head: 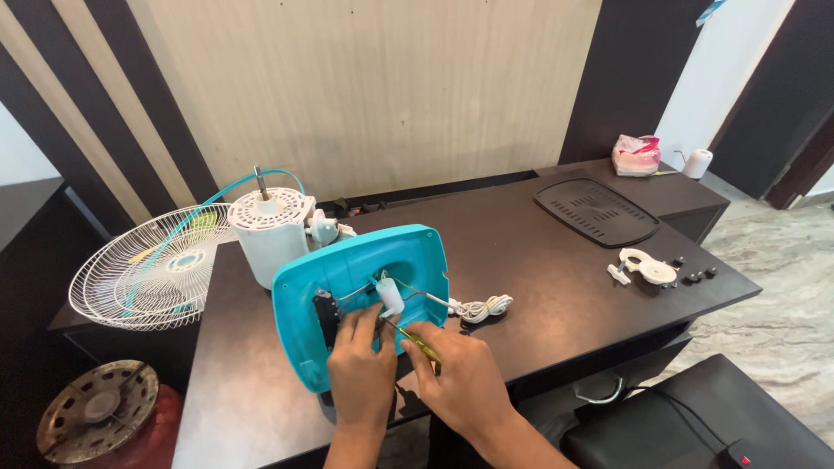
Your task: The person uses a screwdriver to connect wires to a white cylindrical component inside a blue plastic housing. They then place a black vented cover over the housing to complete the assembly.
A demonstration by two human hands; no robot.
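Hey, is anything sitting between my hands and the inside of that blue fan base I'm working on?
Nothing visible. The left hand touches the turquoise fan base, and the right hand holds a screwdriver at its open underside.

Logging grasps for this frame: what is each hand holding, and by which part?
Right hand holds a yellow-handled screwdriver by its handle, tip toward the wiring inside the turquoise fan base. Left hand steadies that base, fingers at its open underside by the white capacitor.

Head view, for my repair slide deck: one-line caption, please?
Both hands, left and right with screwdriver, work inside a turquoise fan base beside the white motor.
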